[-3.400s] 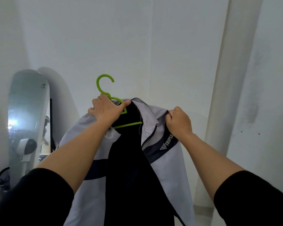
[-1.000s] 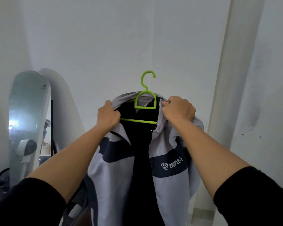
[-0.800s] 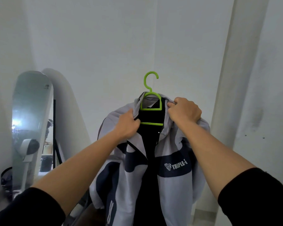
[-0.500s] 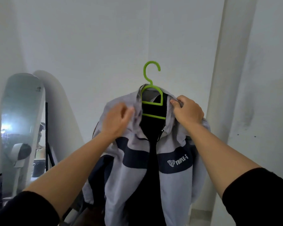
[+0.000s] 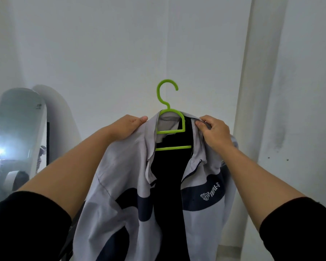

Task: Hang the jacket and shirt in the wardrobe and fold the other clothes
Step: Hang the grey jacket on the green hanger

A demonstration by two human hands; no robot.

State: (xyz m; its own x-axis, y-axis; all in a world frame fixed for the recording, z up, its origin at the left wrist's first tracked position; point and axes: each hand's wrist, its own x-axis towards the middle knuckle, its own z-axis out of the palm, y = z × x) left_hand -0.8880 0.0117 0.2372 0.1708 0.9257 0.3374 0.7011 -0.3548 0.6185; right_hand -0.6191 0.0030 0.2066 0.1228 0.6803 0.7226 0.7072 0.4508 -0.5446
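A light grey jacket (image 5: 119, 185) with navy panels and a black lining hangs open on a green plastic hanger (image 5: 170, 127), held up in front of a white wall. My left hand (image 5: 127, 127) grips the jacket's left shoulder, with the thumb on top of the fabric. My right hand (image 5: 214, 132) pinches the right side of the collar beside the hanger's shoulder. The hanger's hook (image 5: 166, 93) sticks up free above the collar and is hooked on nothing. No wardrobe, shirt or other clothes are in view.
A tall arched mirror (image 5: 19, 140) leans against the wall at the left. A white wall corner or pillar (image 5: 256, 91) runs up the right side. The floor shows only at the bottom right.
The jacket went onto the hanger and now hangs centred. My left hand moved from the collar's front edge out to the left shoulder. My right hand stayed on the collar.
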